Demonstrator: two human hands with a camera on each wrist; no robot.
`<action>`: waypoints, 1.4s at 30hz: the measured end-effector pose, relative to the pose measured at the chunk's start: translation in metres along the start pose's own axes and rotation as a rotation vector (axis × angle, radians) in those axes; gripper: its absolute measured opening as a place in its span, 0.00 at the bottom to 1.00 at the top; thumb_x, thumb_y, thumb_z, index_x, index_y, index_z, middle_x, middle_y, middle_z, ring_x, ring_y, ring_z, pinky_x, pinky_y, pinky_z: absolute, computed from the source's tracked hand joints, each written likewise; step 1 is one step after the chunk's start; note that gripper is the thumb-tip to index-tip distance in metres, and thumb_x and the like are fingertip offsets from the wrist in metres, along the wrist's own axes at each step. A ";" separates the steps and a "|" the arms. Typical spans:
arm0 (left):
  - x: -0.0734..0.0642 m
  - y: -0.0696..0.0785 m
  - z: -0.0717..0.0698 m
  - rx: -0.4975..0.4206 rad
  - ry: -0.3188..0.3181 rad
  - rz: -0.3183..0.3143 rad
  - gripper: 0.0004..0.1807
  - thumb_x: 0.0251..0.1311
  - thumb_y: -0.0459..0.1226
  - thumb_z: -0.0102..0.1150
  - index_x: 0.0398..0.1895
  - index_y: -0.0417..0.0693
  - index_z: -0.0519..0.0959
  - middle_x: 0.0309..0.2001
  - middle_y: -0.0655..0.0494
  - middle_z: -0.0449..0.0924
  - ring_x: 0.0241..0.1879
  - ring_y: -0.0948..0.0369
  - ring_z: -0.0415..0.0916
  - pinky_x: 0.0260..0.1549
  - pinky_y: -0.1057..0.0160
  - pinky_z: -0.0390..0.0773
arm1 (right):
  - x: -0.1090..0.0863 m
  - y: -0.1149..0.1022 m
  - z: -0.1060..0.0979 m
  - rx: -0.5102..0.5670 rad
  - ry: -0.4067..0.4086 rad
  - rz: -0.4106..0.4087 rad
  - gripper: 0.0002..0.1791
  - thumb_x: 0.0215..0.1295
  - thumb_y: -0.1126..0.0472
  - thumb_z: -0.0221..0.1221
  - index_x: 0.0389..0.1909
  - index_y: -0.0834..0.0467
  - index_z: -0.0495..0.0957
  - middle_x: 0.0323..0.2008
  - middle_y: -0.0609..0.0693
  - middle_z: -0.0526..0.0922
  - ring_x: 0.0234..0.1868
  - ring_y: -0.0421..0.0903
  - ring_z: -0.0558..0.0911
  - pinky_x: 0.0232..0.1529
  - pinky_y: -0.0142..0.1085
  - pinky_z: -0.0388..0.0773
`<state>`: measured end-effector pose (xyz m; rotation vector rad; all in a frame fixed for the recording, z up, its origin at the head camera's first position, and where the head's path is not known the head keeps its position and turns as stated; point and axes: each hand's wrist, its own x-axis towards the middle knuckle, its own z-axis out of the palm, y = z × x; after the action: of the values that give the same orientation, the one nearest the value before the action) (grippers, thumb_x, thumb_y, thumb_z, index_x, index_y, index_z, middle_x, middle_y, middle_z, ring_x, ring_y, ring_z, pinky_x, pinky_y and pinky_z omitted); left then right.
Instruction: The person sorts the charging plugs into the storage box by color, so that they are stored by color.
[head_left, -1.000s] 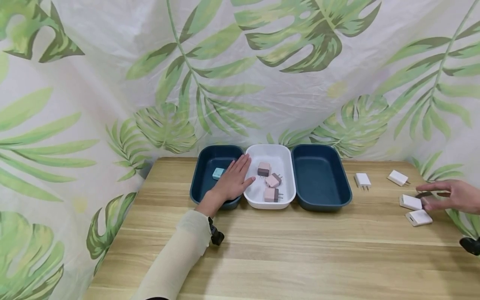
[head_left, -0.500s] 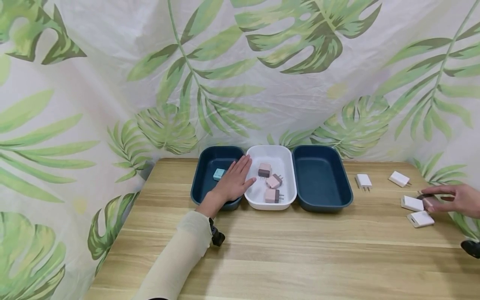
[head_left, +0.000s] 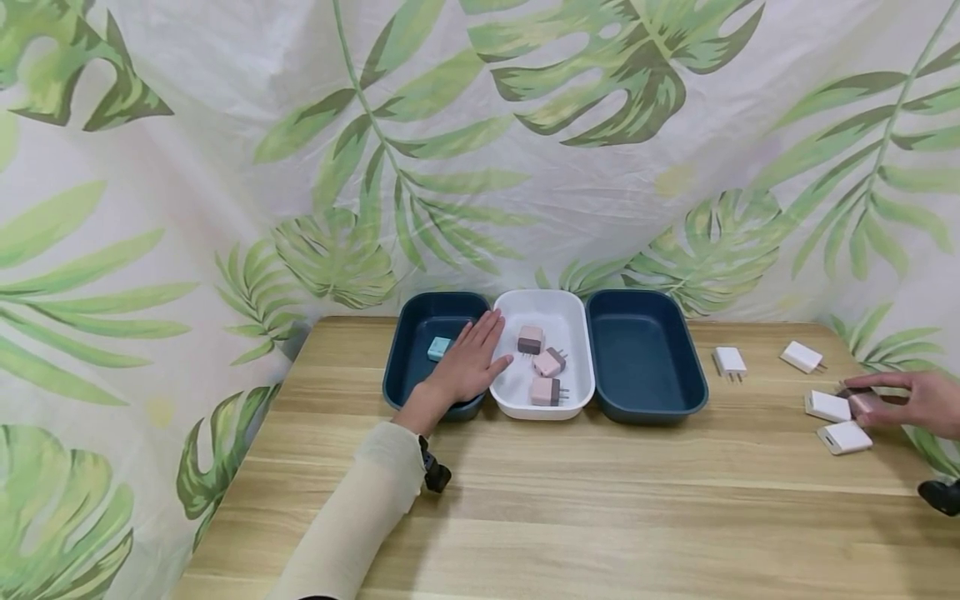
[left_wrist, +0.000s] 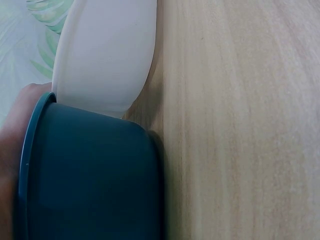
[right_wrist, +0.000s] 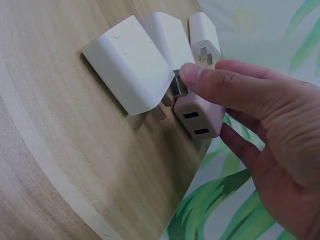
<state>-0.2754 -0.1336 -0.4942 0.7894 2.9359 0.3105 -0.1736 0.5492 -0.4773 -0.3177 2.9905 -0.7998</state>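
Observation:
At the table's right edge my right hand (head_left: 913, 402) pinches a pink and dark-brown USB charger (right_wrist: 202, 116) between thumb and fingers. Two USB ports on it face the right wrist camera. Close beside it lie two white chargers, one nearer the back (head_left: 828, 407) and one nearer the front (head_left: 845, 437). My left hand (head_left: 465, 367) lies flat with straight fingers over the right rim of the left dark blue tray (head_left: 396, 354), fingertips by the edge of the white tray (head_left: 540, 305). A light-blue charger (head_left: 438, 348) shows in the blue tray, partly beside that hand.
Three pink-and-brown chargers (head_left: 550, 362) lie in the white tray. A second dark blue tray (head_left: 645, 354) stands directly right of it. Farther right on the wooden table (head_left: 600, 500) are two more white chargers, one near the tray (head_left: 730, 361) and one farther right (head_left: 801, 357). A leaf-print cloth (head_left: 450, 167) hangs behind.
My right hand's thumb and fingers have closed in on the pink-and-brown charger, which they were reaching over earlier. My left hand has stayed in place on the tray.

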 end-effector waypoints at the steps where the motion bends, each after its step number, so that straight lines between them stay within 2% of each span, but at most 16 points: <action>1: 0.000 0.000 0.000 0.002 -0.003 -0.001 0.43 0.84 0.60 0.33 0.88 0.48 0.37 0.88 0.55 0.29 0.86 0.58 0.25 0.83 0.53 0.33 | 0.000 0.001 0.001 0.015 0.002 -0.010 0.30 0.46 0.65 0.83 0.51 0.72 0.84 0.43 0.15 0.75 0.45 0.06 0.60 0.35 0.16 0.76; 3: 0.001 0.000 0.000 0.004 -0.002 -0.001 0.43 0.84 0.60 0.33 0.88 0.48 0.37 0.88 0.55 0.29 0.86 0.57 0.25 0.83 0.53 0.33 | -0.001 0.002 0.003 0.025 0.015 -0.022 0.28 0.46 0.66 0.82 0.49 0.69 0.86 0.43 0.10 0.71 0.45 0.06 0.61 0.34 0.15 0.75; 7: 0.001 -0.001 0.001 0.012 -0.002 -0.001 0.43 0.83 0.60 0.33 0.88 0.48 0.36 0.88 0.55 0.29 0.86 0.57 0.25 0.83 0.53 0.33 | -0.001 0.003 0.005 0.008 0.025 -0.031 0.23 0.47 0.69 0.81 0.47 0.65 0.88 0.42 0.14 0.74 0.44 0.09 0.64 0.34 0.15 0.75; 9: 0.001 -0.001 0.001 0.013 0.000 0.001 0.43 0.83 0.60 0.33 0.88 0.48 0.36 0.88 0.55 0.29 0.86 0.57 0.25 0.83 0.53 0.33 | -0.001 0.003 0.005 -0.023 0.028 -0.019 0.23 0.48 0.69 0.80 0.48 0.67 0.87 0.42 0.26 0.83 0.43 0.11 0.65 0.33 0.16 0.75; 11: 0.001 -0.001 0.001 0.007 0.001 0.003 0.43 0.83 0.60 0.33 0.88 0.47 0.36 0.88 0.55 0.29 0.86 0.57 0.26 0.83 0.53 0.33 | 0.000 0.002 0.005 -0.059 0.022 0.004 0.25 0.49 0.69 0.80 0.49 0.70 0.86 0.43 0.46 0.90 0.42 0.10 0.63 0.32 0.17 0.75; 14: 0.000 -0.001 0.001 -0.001 0.002 0.004 0.43 0.83 0.60 0.33 0.88 0.47 0.37 0.88 0.54 0.29 0.86 0.57 0.26 0.83 0.53 0.33 | 0.000 0.001 0.005 -0.094 0.015 0.040 0.28 0.50 0.68 0.80 0.51 0.75 0.83 0.48 0.75 0.84 0.41 0.09 0.60 0.30 0.20 0.76; 15: 0.000 -0.001 0.001 -0.001 0.001 0.003 0.43 0.83 0.60 0.33 0.88 0.47 0.37 0.88 0.54 0.29 0.86 0.57 0.25 0.83 0.53 0.33 | 0.000 0.001 0.005 -0.098 0.012 0.049 0.28 0.50 0.68 0.80 0.52 0.75 0.83 0.49 0.80 0.81 0.41 0.09 0.59 0.30 0.21 0.76; 18: 0.000 -0.001 0.000 0.000 0.001 0.002 0.43 0.84 0.60 0.33 0.88 0.47 0.37 0.88 0.54 0.29 0.86 0.57 0.25 0.83 0.53 0.33 | -0.001 -0.001 0.006 -0.098 0.009 0.082 0.30 0.49 0.67 0.80 0.52 0.76 0.83 0.52 0.83 0.78 0.40 0.10 0.59 0.30 0.21 0.76; 23: 0.000 -0.001 0.000 -0.005 0.008 0.004 0.43 0.83 0.60 0.34 0.88 0.47 0.37 0.88 0.54 0.30 0.86 0.57 0.25 0.83 0.52 0.33 | -0.003 -0.004 0.006 -0.091 0.003 0.114 0.32 0.47 0.67 0.81 0.54 0.76 0.82 0.54 0.84 0.76 0.41 0.22 0.70 0.31 0.23 0.78; 30: -0.001 0.002 0.000 -0.009 0.011 0.004 0.43 0.84 0.59 0.34 0.88 0.46 0.38 0.88 0.53 0.31 0.86 0.57 0.26 0.83 0.52 0.34 | -0.007 -0.005 0.008 -0.085 0.025 0.126 0.32 0.48 0.67 0.81 0.54 0.77 0.81 0.53 0.85 0.75 0.38 0.10 0.60 0.29 0.23 0.78; 32: -0.002 0.003 -0.001 -0.011 0.009 0.001 0.42 0.84 0.59 0.33 0.88 0.46 0.38 0.88 0.53 0.31 0.86 0.56 0.26 0.83 0.52 0.34 | -0.008 -0.005 0.008 -0.097 0.033 0.131 0.32 0.48 0.67 0.81 0.53 0.77 0.81 0.52 0.85 0.76 0.37 0.17 0.69 0.28 0.23 0.77; 34: -0.003 0.003 -0.002 -0.007 0.007 0.000 0.42 0.84 0.59 0.33 0.88 0.46 0.38 0.88 0.53 0.31 0.86 0.56 0.27 0.83 0.52 0.34 | -0.008 -0.006 0.007 -0.109 0.040 0.141 0.33 0.47 0.68 0.81 0.53 0.77 0.81 0.52 0.85 0.76 0.37 0.34 0.82 0.28 0.24 0.76; 36: -0.003 0.004 -0.004 -0.001 0.007 0.000 0.42 0.84 0.58 0.33 0.88 0.45 0.39 0.88 0.53 0.31 0.86 0.56 0.27 0.83 0.52 0.35 | -0.008 -0.007 0.006 -0.110 0.037 0.151 0.32 0.48 0.69 0.80 0.54 0.78 0.80 0.52 0.85 0.75 0.39 0.57 0.86 0.27 0.25 0.77; 37: -0.003 0.004 -0.004 0.000 0.010 0.003 0.42 0.84 0.58 0.33 0.88 0.45 0.39 0.88 0.52 0.31 0.86 0.55 0.27 0.83 0.51 0.35 | -0.009 -0.007 0.006 -0.112 0.037 0.154 0.33 0.49 0.69 0.80 0.55 0.78 0.80 0.52 0.85 0.75 0.39 0.58 0.86 0.27 0.25 0.77; 39: -0.003 0.004 -0.004 0.001 0.013 0.006 0.42 0.84 0.58 0.34 0.88 0.45 0.39 0.88 0.52 0.32 0.86 0.55 0.28 0.83 0.51 0.35 | -0.009 -0.007 0.005 -0.102 0.045 0.148 0.32 0.50 0.69 0.79 0.55 0.78 0.79 0.52 0.85 0.76 0.38 0.43 0.85 0.27 0.26 0.78; 42: -0.002 0.003 -0.003 0.002 0.007 0.003 0.42 0.84 0.58 0.33 0.88 0.45 0.38 0.88 0.53 0.31 0.86 0.56 0.27 0.83 0.52 0.35 | -0.010 -0.004 0.005 -0.059 0.068 0.111 0.30 0.51 0.71 0.78 0.54 0.79 0.80 0.52 0.86 0.75 0.37 0.15 0.69 0.28 0.24 0.80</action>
<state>-0.2732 -0.1327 -0.4907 0.7949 2.9424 0.3107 -0.1621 0.5453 -0.4795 -0.1261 3.0671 -0.7281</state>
